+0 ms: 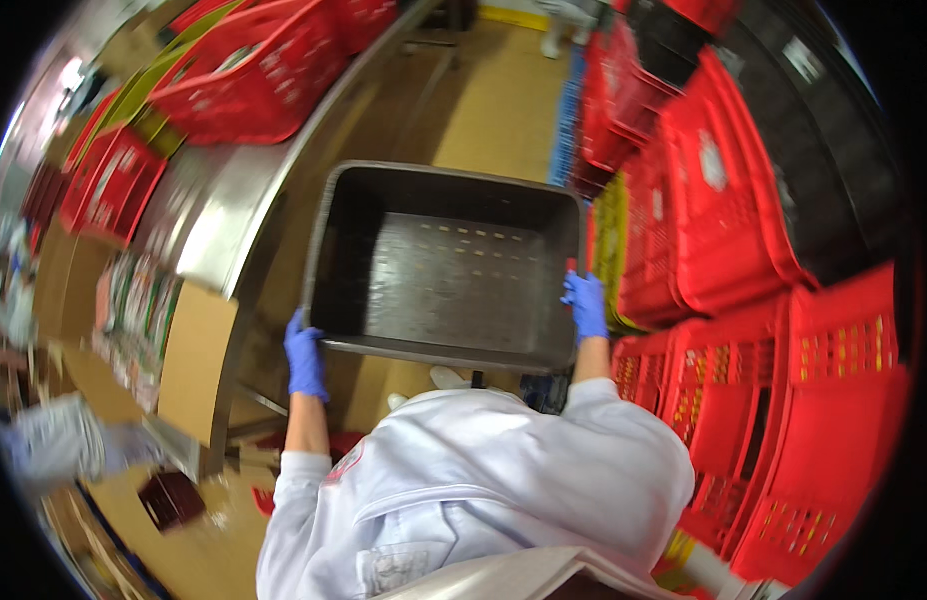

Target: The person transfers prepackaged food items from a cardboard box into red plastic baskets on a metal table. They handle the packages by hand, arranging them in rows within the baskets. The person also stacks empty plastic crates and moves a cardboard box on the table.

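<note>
Left hand (306, 360) was clamped on the black tub (414, 290) at its lower-left corner, right hand (587, 304) on its right rim. Tub was mid-frame, right of the counter (224, 215); looked lifted already, not yet set down.

L head cam, wide fisheye, steep down-angle, near wearer's torso (484, 455) & tub (454, 300), L rim prob. motion-blurry

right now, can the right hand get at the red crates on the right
Probably not without loosening its hold: the right hand grips the black bin, though the red crates look close by.
</note>
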`<state>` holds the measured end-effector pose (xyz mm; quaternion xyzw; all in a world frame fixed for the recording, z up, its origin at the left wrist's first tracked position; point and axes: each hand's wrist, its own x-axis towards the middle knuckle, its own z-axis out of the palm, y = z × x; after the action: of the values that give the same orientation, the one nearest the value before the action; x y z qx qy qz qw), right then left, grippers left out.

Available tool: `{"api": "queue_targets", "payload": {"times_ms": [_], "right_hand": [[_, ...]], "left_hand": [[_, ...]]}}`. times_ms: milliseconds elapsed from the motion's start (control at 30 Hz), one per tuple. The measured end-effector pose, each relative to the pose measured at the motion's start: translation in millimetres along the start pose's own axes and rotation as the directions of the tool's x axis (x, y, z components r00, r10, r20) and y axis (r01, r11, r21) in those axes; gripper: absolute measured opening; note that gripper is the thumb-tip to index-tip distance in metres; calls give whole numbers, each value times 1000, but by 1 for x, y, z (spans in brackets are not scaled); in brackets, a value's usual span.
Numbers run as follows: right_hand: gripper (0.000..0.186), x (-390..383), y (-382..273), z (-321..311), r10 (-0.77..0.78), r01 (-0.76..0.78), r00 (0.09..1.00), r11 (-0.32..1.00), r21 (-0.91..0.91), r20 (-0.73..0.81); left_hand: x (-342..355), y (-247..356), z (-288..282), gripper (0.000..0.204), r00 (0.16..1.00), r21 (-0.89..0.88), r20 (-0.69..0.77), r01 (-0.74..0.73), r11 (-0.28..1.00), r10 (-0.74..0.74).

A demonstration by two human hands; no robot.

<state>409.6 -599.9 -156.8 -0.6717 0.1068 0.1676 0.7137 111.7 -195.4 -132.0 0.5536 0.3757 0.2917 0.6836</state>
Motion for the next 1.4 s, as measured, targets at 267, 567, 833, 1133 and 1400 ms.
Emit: {"api": "queue_targets", "payload": {"times_ms": [267, 567, 833, 1133, 1400], "right_hand": [[7, 14, 2, -3, 9, 63, 984, 916, -396, 177], [10, -35, 16, 97, 68, 265, 835, 820, -507, 546], [14, -159, -7, 131, -73, 454, 780, 750, -481, 622], [16, -239, -21, 105, -184, 488, 774, 784, -384, 606], [20, -322, -30, 111, -240, 506, 761, 802, -319, 603]], "left_hand": [[-107, -125, -39, 51, 885, -244, -263, 324, 914, -384], [-283, -146, -133, 41, 784, -163, -394, 454, 876, -479], [-360, -153, -197, 58, 852, -159, -179, 469, 869, -493], [-341, -215, -258, 16, 920, 207, -132, -339, 918, 369], [-434, -229, -288, 19, 997, 962, 72, -65, 265, -15]]}}
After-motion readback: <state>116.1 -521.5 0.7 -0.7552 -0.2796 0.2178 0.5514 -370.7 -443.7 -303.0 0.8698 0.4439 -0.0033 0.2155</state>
